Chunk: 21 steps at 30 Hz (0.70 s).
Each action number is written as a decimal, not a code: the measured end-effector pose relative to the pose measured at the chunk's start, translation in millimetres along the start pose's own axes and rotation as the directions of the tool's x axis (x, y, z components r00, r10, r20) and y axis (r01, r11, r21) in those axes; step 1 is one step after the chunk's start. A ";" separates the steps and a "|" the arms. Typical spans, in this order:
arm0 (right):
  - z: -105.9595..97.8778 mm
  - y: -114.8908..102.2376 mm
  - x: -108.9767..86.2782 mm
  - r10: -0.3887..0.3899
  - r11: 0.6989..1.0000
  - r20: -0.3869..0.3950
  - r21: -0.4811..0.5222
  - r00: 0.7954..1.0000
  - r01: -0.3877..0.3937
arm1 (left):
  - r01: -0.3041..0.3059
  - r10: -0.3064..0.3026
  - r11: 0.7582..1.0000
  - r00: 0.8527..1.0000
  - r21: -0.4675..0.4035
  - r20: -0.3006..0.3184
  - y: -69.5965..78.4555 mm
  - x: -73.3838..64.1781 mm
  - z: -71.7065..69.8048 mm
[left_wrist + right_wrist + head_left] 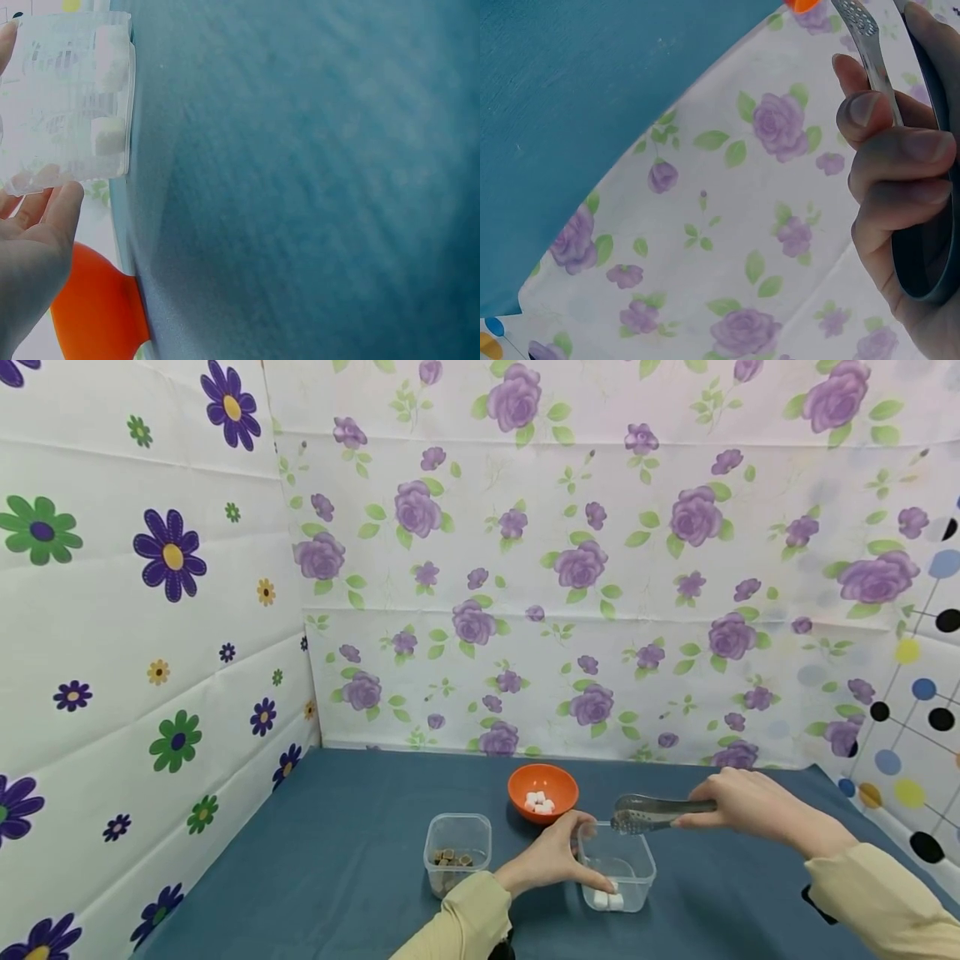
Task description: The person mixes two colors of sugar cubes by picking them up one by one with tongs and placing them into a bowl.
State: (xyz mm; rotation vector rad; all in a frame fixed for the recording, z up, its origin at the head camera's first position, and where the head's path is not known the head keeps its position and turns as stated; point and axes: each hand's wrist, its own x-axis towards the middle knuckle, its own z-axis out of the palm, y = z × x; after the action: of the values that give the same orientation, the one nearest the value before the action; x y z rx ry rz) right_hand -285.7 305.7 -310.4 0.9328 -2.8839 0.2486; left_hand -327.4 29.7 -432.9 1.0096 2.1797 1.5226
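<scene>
"While the left hand [555, 858] grips a clear tub [643, 868] — thumb and fingers spread about its side — what has the right hand [738, 802]?"

"Metal tongs [663, 815], fingers curled round them, tips near the tub's far rim."

"And the white cubes [607, 901]?"

"Some in that tub, others in the orange bowl [519, 789] behind; brown pieces [453, 858] lie in the left tub [474, 835]."

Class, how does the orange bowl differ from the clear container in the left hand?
The orange bowl is opaque; the clear container is see-through. The bowl has a round rim, the container a squarish one. The left hand grips the container, not the bowl. Both contain white pieces.
</scene>
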 end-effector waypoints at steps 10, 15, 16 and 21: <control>16.3 -8.2 6.6 -0.132 0.987 0.011 -0.087 0.991 0.133 | 0.005 -0.005 1.000 1.000 0.016 -0.007 1.7 -0.8 0.7; 25.0 -10.4 13.2 -0.140 0.984 0.035 -0.105 0.990 0.143 | 0.008 -0.008 1.000 1.000 0.025 -0.011 2.2 -0.4 0.5; 26.1 -11.0 14.8 -0.143 0.984 0.038 -0.105 0.989 0.146 | 0.010 -0.009 1.000 1.000 0.025 -0.012 2.1 -0.3 0.5; 30.3 -14.7 21.3 -0.163 0.981 0.042 -0.101 0.986 0.166 | 0.021 -0.020 0.999 1.000 0.034 -0.016 2.2 -0.1 0.4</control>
State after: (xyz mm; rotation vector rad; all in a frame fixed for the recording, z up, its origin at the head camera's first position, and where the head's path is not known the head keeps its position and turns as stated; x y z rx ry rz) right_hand -295.6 276.1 -335.2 1.1585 -2.7971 0.0684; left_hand -326.2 30.3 -431.0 0.9863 2.2265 1.4940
